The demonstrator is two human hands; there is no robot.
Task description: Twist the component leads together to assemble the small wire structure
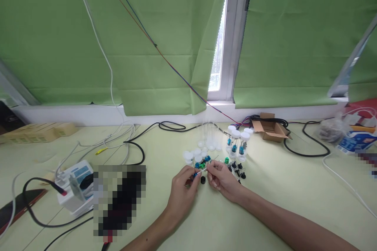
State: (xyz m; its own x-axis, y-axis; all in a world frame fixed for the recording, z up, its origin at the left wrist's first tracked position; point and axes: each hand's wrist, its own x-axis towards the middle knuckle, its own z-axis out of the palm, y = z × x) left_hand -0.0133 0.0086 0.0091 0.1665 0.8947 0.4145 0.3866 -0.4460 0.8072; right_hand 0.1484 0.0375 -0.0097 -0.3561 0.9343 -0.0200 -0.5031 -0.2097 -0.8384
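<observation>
My left hand (183, 188) and my right hand (224, 180) meet fingertip to fingertip above the table. Between them is a thin silvery rod (202, 170), pinched at its left by my left hand and at its right by my right hand. Just behind my fingers lie small blue pieces (207, 158) and green pieces (202, 165); one blue piece sits close to my left fingertips, and I cannot tell whether it joins the rod. Several black pieces with thin metal stems (243, 175) lie right of my right hand, near another green piece (226, 160).
White caps (198, 155) and clear tubes (210, 137) stand behind the parts. Capped tubes (244, 147) holding blue pieces are to the right, before an open cardboard box (271, 130). Leftward are a white power strip (75, 184) and tangled cables (129, 141); green blinds (159, 66) hang behind.
</observation>
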